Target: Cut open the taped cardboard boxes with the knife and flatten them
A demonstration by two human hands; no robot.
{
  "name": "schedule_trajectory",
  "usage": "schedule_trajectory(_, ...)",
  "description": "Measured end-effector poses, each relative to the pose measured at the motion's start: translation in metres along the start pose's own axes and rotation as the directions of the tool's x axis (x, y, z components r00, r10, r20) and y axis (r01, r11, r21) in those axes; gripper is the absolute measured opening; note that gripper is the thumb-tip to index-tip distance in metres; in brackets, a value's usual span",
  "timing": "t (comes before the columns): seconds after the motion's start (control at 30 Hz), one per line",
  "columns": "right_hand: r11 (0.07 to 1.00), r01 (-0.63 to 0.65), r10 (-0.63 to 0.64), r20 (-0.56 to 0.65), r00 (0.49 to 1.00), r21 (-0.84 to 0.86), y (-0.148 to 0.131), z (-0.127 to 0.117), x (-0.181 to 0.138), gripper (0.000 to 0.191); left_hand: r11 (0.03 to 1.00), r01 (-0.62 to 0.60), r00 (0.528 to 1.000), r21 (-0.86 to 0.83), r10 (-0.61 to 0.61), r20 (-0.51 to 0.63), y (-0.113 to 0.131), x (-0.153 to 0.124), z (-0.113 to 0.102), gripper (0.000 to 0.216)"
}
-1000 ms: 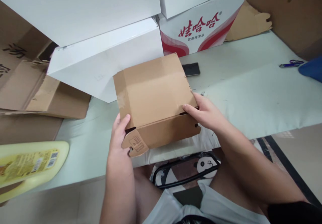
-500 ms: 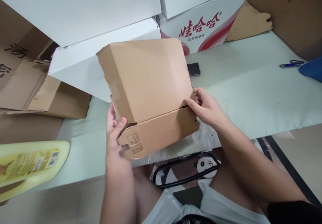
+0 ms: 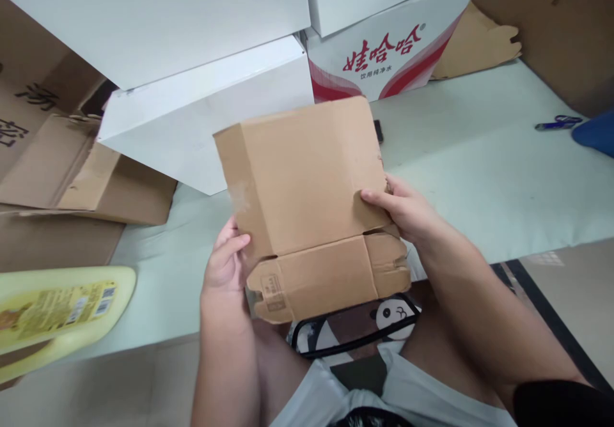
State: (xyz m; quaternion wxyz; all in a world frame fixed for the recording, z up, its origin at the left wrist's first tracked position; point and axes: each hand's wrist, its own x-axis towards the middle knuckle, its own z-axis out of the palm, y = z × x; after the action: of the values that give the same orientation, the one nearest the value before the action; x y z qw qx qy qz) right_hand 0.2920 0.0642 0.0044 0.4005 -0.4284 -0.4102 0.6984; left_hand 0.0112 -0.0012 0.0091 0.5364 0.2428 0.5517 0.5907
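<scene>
A brown cardboard mailer box (image 3: 307,184) is held up over the table's near edge, its broad face turned toward me and a front flap (image 3: 326,277) folded below. My left hand (image 3: 224,262) grips its lower left corner, fingers curled round the edge. My right hand (image 3: 405,209) clasps the right side, thumb pressed on the front face where the flap meets the body. Both hands are closed on the box.
White boxes (image 3: 192,101) and a red-and-white printed carton (image 3: 388,50) are stacked at the back of the pale green table (image 3: 503,178). Flattened brown cardboard (image 3: 71,171) lies left, a yellow bottle (image 3: 57,312) near left. A phone (image 3: 378,130) peeks behind the box; blue scissors (image 3: 556,122) lie far right.
The box was tipped up off the table, then drawn toward me and lowered; a side flap now shows folded at its lower right. Both hands kept their grip.
</scene>
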Motion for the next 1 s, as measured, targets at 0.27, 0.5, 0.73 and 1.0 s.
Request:
schedule_trajectory(0.27, 0.999, -0.030, 0.026, 0.137, 0.990, 0.028, 0.002, -0.002, -0.001, 0.044, 0.999, -0.048, 0.997, 0.004, 0.048, -0.065, -0.008, 0.012, -0.007, 0.060)
schedule_trajectory(0.5, 0.997, -0.008, 0.021, 0.169, 0.985, -0.076, 0.004, -0.002, -0.001, 0.048, 0.972, -0.217, 0.950, 0.084, 0.230, -0.212, -0.013, 0.015, 0.001, 0.055)
schedule_trajectory(0.73, 0.994, 0.063, -0.053, 0.116, 0.992, -0.088, 0.001, 0.002, 0.000, 0.051, 0.990, -0.141, 0.973, -0.001, 0.138, -0.184, -0.009, 0.009, -0.008, 0.051)
schedule_trajectory(1.0, 0.989, 0.129, -0.132, -0.045, 0.990, -0.070, 0.004, 0.002, 0.004, 0.046, 0.997, -0.021, 0.999, 0.069, 0.023, -0.025, -0.008, 0.003, 0.004, 0.056)
